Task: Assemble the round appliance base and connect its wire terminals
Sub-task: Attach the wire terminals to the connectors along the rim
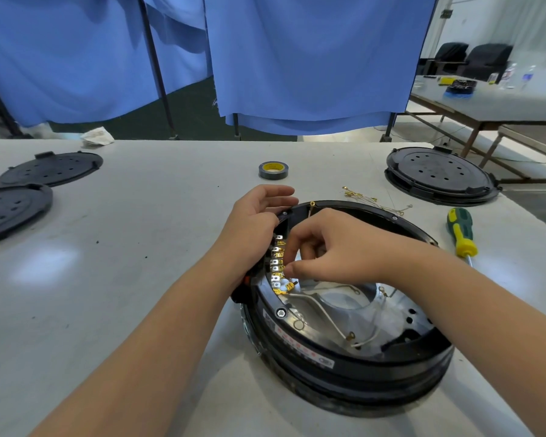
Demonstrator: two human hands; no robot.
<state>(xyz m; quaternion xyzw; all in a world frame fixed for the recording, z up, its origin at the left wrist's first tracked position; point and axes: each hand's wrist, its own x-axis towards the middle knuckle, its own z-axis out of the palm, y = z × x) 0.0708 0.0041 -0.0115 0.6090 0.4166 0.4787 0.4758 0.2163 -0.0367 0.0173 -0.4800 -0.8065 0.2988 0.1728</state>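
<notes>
The round black appliance base (344,351) lies open on the grey table (139,279), close in front of the person, a little to the right; inside it white wires (316,305) with brass ends run over the shiny metal floor; on its left inner wall stands a row of brass terminals (277,263). The right hand (331,247) reaches in from the right, its fingertips pinched at this row (what exactly it pinches is too small to tell); the left hand (259,222) grips the left rim of the base, fingers curled over the edge. Behind, to the right, lie a green and yellow screwdriver (460,231) and loose brass-tipped wires (369,200); further back a tape roll (273,170), a black lidded base (440,175), two flat black covers (29,184) at left; then blue curtains (297,58).
</notes>
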